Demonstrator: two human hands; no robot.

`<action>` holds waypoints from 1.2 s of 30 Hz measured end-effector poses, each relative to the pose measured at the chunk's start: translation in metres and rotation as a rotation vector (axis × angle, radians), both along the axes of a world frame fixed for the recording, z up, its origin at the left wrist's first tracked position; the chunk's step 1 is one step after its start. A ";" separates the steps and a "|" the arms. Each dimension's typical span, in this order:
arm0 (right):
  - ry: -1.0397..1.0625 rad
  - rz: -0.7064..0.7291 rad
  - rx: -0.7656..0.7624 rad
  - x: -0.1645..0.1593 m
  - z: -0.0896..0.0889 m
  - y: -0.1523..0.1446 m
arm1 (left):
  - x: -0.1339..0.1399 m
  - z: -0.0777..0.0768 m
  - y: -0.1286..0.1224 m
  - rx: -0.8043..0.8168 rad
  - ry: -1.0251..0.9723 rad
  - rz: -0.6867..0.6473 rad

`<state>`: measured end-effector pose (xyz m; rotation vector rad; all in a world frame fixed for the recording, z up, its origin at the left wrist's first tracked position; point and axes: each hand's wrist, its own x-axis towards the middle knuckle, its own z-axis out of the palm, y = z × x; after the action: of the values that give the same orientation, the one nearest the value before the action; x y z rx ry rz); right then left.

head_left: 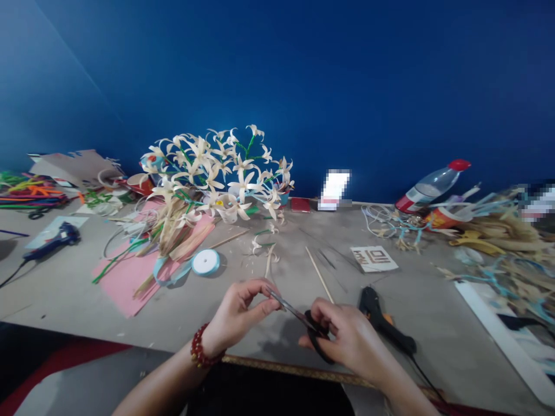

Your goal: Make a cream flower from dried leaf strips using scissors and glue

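Black-handled scissors (299,315) are in my right hand (347,335), with its fingers in and around the handle loops. Their blades point up and left to the fingertips of my left hand (249,306), which wears a red bead bracelet (202,346). Thumb and fingers of the left hand are pinched together by the blade tips. Whatever they pinch is too small to make out. Just beyond the hands lie a thin pale stick (319,274) and a small white flower on a green stem (258,245).
A large bunch of white flowers (225,167) stands at the back. Left are a ribbon spool (205,262), pink paper (124,283) and a blue glue gun (54,240). Right are a black glue gun (384,320), a printed card (374,259), a bottle (433,186) and a white tray (498,335).
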<state>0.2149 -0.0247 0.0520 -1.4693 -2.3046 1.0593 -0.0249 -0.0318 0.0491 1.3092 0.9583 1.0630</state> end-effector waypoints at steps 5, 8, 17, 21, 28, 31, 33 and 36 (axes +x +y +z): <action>0.009 0.004 -0.002 0.001 0.000 0.001 | -0.002 0.003 0.001 0.023 0.056 -0.021; 0.019 -0.004 -0.005 0.002 -0.003 0.001 | -0.001 0.004 0.001 0.001 0.050 -0.029; 0.386 -0.155 -0.153 -0.001 -0.012 0.004 | -0.002 0.015 0.006 0.007 0.212 -0.161; 0.718 -0.142 -0.282 -0.019 -0.006 0.009 | 0.002 0.020 0.008 0.108 0.386 -0.241; 0.727 -0.198 -0.306 -0.038 -0.005 0.012 | 0.008 0.021 0.011 0.176 0.563 -0.276; 0.819 -0.240 -0.340 -0.035 -0.011 0.012 | 0.007 0.021 0.012 0.134 0.488 -0.264; 0.874 -0.264 -0.361 -0.033 -0.014 0.011 | 0.005 0.020 0.013 0.109 0.441 -0.228; 0.921 -0.306 -0.393 -0.034 -0.015 0.008 | 0.004 0.016 0.012 0.072 0.343 -0.170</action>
<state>0.1809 -0.0166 0.0367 -1.0346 -1.2448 1.6791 -0.0212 -0.0197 0.0649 1.6363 1.0457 0.7618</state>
